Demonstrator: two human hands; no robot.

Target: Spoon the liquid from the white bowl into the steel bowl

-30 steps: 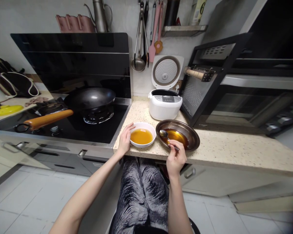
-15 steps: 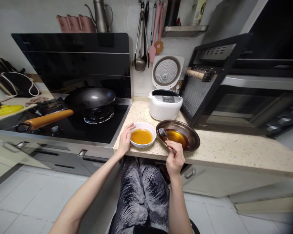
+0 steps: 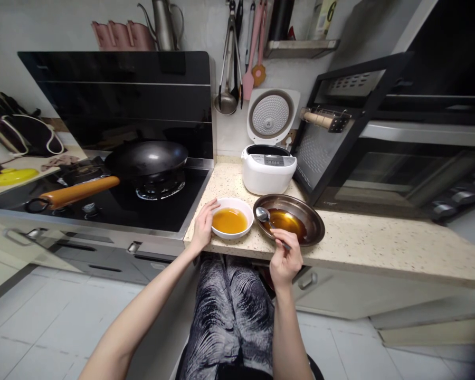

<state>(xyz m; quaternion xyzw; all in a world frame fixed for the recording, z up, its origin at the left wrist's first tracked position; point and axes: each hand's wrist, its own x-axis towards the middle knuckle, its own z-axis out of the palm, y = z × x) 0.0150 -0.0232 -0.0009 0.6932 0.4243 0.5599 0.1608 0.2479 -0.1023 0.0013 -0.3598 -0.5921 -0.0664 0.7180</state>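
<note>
My left hand (image 3: 203,226) holds the left side of a white bowl (image 3: 220,234), fingers over its rim. Amber liquid (image 3: 229,220) fills much of that bowl. In my right hand (image 3: 285,259) is a metal spoon (image 3: 263,214), pinched by its handle. The spoon's head is over the left inner side of a dark metal bowl (image 3: 314,216), which has more amber liquid (image 3: 291,224) in its bottom. Whether the spoon touches the metal bowl I cannot tell. The two bowls stand side by side near the counter's front edge.
An open white rice cooker (image 3: 269,174) stands behind the bowls. To the left, a black wok (image 3: 148,158) with a wooden handle (image 3: 79,192) sits on the stove. A black rack (image 3: 340,153) with an oven rises at the right. Utensils (image 3: 227,100) hang on the wall.
The spoon's head has shifted very slightly left, and my right hand has turned a little. My left hand stays on the white bowl.
</note>
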